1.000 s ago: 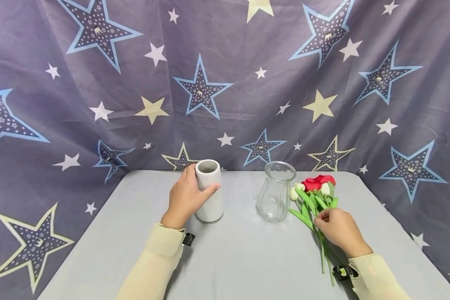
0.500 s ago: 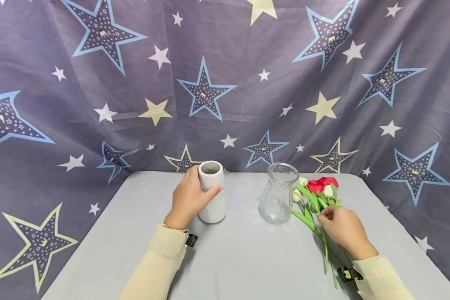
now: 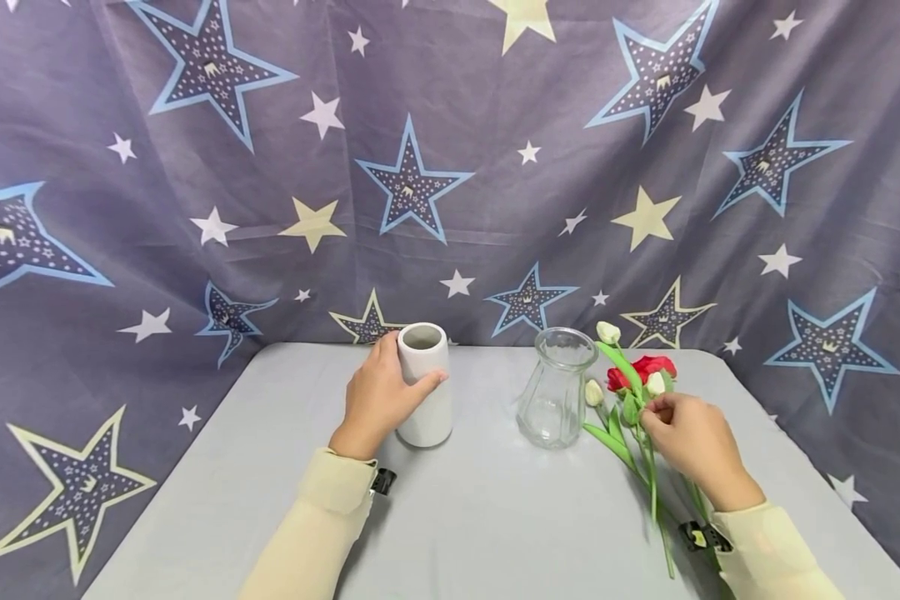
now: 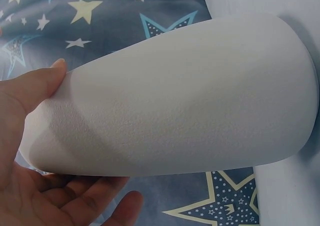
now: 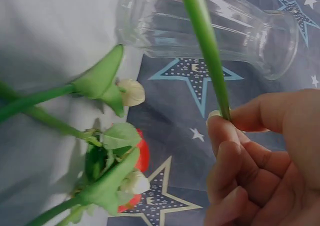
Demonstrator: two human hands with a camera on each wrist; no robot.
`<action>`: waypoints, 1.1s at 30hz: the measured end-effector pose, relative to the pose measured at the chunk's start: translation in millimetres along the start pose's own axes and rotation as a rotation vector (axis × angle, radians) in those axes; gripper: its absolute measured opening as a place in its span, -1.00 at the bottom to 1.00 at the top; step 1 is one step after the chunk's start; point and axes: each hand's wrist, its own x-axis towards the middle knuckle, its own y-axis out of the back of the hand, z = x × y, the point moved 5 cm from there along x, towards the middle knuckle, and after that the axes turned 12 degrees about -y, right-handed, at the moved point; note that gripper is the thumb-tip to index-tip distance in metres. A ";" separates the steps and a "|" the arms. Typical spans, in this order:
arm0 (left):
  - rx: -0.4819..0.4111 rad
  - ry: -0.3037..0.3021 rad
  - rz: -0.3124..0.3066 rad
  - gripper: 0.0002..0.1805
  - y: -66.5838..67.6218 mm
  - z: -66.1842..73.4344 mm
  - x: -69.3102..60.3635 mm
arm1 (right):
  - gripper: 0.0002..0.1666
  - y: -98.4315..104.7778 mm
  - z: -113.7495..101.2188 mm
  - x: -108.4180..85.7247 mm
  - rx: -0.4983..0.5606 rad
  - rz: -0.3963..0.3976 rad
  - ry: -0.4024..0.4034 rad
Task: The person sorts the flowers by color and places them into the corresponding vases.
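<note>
Thumb and finger of the right hand point(image 3: 693, 442) pinch tightly a white tulip point(image 3: 608, 333) near the glass vase point(image 3: 551, 408), while the left hand point(image 3: 378, 396) curls around the white vase point(image 3: 426, 417), which stands on a grey table point(image 3: 510, 517) before a star-patterned curtain point(image 3: 495, 108).

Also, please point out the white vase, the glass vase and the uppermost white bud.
White vase point(image 3: 429, 417), head view, lower wall.
Glass vase point(image 3: 554, 398), head view, its body.
Uppermost white bud point(image 3: 608, 333), head view, its petals.

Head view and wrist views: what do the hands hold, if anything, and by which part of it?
The left hand grips the white vase around its upper part. The right hand pinches a white flower by its green stem.
</note>
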 end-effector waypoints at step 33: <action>0.005 0.007 0.009 -0.02 -1.2 -1.1 0.1 | -0.90 44.9 -53.7 4.6 0.098 0.212 0.142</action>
